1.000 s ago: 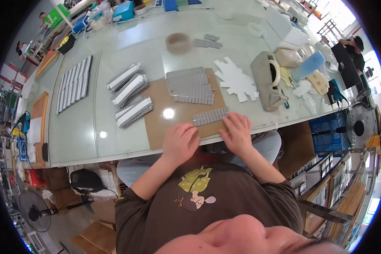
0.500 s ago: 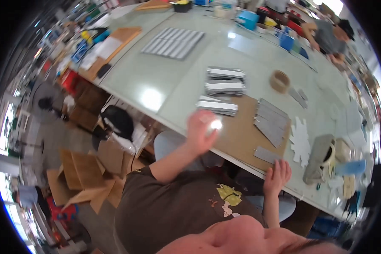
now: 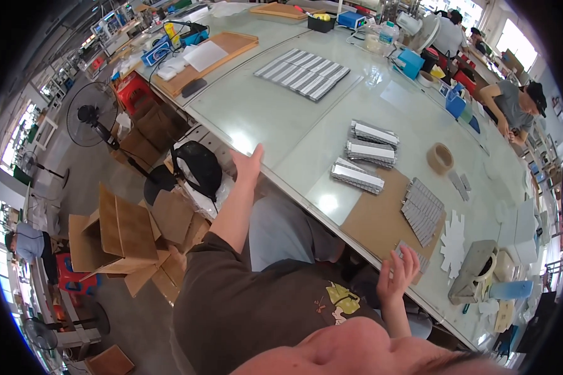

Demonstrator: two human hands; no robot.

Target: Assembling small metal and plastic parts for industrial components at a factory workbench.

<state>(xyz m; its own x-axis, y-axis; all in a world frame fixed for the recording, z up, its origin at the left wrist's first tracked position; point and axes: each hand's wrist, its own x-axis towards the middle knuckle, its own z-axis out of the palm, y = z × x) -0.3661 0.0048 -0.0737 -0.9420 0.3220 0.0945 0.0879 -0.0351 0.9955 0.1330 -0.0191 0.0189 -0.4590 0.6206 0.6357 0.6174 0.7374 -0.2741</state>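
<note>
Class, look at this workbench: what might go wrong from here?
The right hand is close to the lone grey strip near the front edge of the table and might nudge it off. The left hand, beside that edge, might bump it. The white strips overlap loosely, so a brush might scatter them.

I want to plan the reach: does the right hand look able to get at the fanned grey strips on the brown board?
Probably yes. The right hand seems close to the fanned grey strips, which lie uncovered on the brown board, and nothing tall stands between.
</note>
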